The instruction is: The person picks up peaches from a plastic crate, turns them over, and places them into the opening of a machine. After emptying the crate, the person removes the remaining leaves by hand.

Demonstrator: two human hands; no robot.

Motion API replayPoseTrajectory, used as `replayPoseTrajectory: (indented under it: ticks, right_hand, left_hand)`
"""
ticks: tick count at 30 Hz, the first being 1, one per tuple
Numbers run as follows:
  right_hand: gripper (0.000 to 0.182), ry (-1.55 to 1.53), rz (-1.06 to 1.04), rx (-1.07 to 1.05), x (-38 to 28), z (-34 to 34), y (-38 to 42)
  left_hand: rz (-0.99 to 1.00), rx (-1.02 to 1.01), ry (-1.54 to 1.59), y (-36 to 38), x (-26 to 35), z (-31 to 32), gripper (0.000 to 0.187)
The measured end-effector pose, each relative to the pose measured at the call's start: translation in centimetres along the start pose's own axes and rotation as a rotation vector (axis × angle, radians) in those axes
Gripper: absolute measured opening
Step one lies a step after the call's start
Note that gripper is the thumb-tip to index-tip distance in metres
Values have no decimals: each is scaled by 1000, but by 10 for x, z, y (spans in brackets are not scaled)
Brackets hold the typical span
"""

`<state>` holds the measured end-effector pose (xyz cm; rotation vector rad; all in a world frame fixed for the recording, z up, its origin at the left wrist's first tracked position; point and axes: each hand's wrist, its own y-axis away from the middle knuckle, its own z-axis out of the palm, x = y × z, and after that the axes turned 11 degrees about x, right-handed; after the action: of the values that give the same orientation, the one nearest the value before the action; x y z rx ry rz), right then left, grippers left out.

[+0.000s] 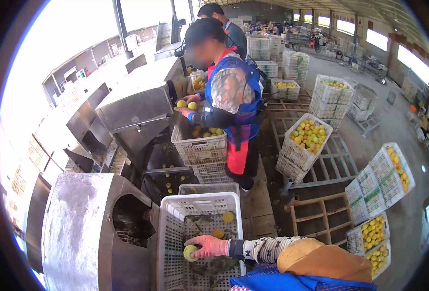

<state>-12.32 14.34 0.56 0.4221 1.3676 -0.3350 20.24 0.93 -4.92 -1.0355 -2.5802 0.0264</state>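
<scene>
My right hand (209, 246), in a pinkish glove with a dark band at the wrist, is closed around a round yellow-green fruit (190, 252). It is inside a white perforated plastic crate (164, 228), near its left wall. Two more yellowish fruits, one fruit (228, 217) near the far right corner and another fruit (218, 234) just beyond my fingers, lie in this crate. Bits of leaves and stems (214, 271) cover part of its floor. My left hand is out of view.
A metal machine (78, 228) with a dark opening stands left of the crate. Ahead, a co-worker (234, 87) holds fruits over stacked crates (200, 150). To the right are fruit-filled crates (304, 140), a wooden pallet (321, 216) and leaning crates (379, 179).
</scene>
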Motion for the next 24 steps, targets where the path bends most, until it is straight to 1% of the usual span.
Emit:
replayPoseTrajectory:
  ticks: [1, 3, 5, 6, 7, 8, 9, 10, 11, 12, 13, 14, 16, 17, 19, 20, 22, 23, 24]
  right_hand:
    - [56, -2, -3, 0, -2, -1, 1]
    - [68, 105, -27, -34, -5, -5, 3]
    - [69, 129, -44, -16, 2, -8, 2]
    - [69, 151, -61, 1, 4, -9, 3]
    - [69, 196, -33, 14, -4, -11, 8]
    - [68, 46, 25, 27, 1, -12, 9]
    - [67, 1, 35, 70, -1, -12, 9]
    - [61, 32, -108, 140, -7, -12, 9]
    - [59, -72, -150, 134, 0, -13, 0]
    - [57, -165, -101, 84, -8, -12, -8]
    - [58, -140, -125, 106, -20, -9, -13]
    - [59, -219, -115, 79, -38, 2, -18]
    - [59, -134, -165, 167, -53, 15, -30]
    - [59, -125, -164, 149, -50, 17, -40]
    - [61, 194, -458, 271, -44, 28, -59]
    - [61, 190, -463, 259, -44, 35, -66]
    - [65, 398, -511, 329, -49, 46, -77]
    - [67, 540, -602, 367, -52, 51, -83]
    - [67, 541, -608, 362, -53, 55, -91]
  left_hand:
    - [16, 13, 4, -1, 0, 1, 30]
    - [8, -9, -7, 1, -14, 12, 31]
    - [-10, -37, -15, 1, -19, 18, 32]
    - [23, -8, -11, -2, -15, 16, 33]
    - [44, 19, -9, 0, -13, 14, 34]
    - [-14, -21, -86, -1, -26, 29, 37]
    - [33, 30, -70, -1, -12, 20, 28]
    - [-6, 205, 143, 1, 5, 15, 24]
    - [26, 223, 80, 2, 14, 7, 24]
    - [-18, 200, 25, 1, 22, 1, 23]
    - [-42, 232, 1, 3, 23, 3, 20]
    - [-35, 229, -14, 4, 20, 6, 24]
    - [-84, 177, -69, 2, 22, 8, 18]
    - [-101, 186, -65, 3, 24, 10, 18]
    - [-107, 139, -81, 1, 26, 5, 20]
    - [-117, 147, -86, 1, 25, 3, 20]
    - [-90, 133, -64, 1, 26, 2, 25]
    - [-106, 141, -69, 1, 27, 2, 25]
    - [-109, 148, -68, 2, 29, 1, 25]
